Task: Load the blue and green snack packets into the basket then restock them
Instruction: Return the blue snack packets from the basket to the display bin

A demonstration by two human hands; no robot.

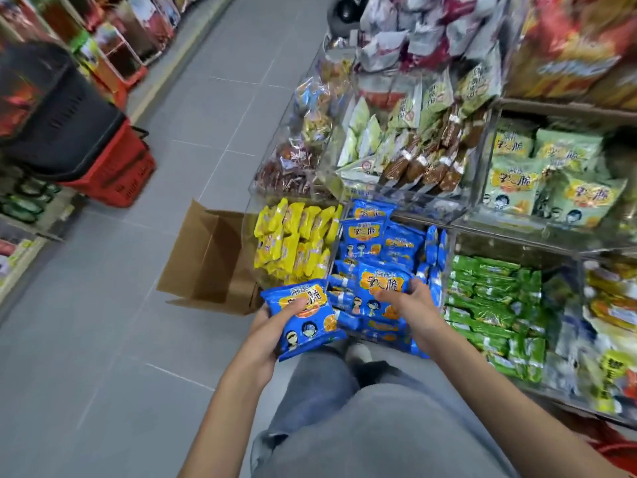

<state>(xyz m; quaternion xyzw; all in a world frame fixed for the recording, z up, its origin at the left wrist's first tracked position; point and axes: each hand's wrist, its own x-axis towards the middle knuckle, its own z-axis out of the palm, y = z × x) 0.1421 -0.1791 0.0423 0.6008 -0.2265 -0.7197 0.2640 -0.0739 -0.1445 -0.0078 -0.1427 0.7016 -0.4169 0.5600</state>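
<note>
My left hand grips a blue snack packet just in front of the shelf, thumb across its face. My right hand holds a second blue packet at the top of the clear bin of blue packets on the lower shelf. Green packets fill the bin to the right. Pale green packets of the same brand sit in the bin above. A red basket's edge shows at the bottom right corner.
Yellow packets fill the bin left of the blue ones. An open cardboard box stands on the grey floor beside the shelf. Stacked red baskets sit across the aisle. My legs are below my arms.
</note>
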